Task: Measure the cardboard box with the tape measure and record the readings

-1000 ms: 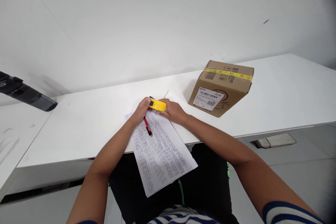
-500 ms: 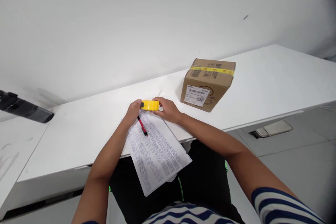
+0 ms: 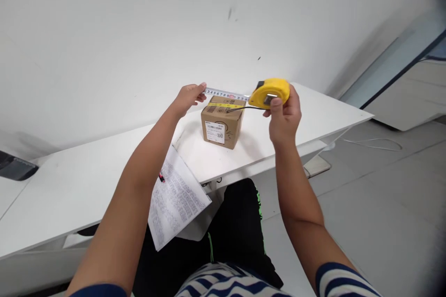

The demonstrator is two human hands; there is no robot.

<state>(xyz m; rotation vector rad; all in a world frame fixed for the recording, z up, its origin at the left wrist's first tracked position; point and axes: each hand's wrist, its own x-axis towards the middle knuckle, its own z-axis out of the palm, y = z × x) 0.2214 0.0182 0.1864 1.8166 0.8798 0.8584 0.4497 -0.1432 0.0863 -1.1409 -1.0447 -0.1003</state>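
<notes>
My right hand (image 3: 284, 118) grips a yellow tape measure (image 3: 270, 93), raised above the table. Its white blade (image 3: 226, 94) is drawn out to the left, and my left hand (image 3: 188, 97) pinches the blade's end. The blade runs just above the top of a small cardboard box (image 3: 221, 120) that stands on the white table (image 3: 104, 167). A black wrist cord hangs from the tape case across the box top.
A printed sheet of paper (image 3: 174, 197) lies over the table's front edge with a red pen (image 3: 161, 177) on it, mostly hidden by my left arm. A dark object (image 3: 14, 167) rests at far left. A white cable (image 3: 369, 144) lies on the floor at right.
Both hands lifted off the paper and moved apart to the box. The tape blade has been pulled out between them. The view has swung to the right.
</notes>
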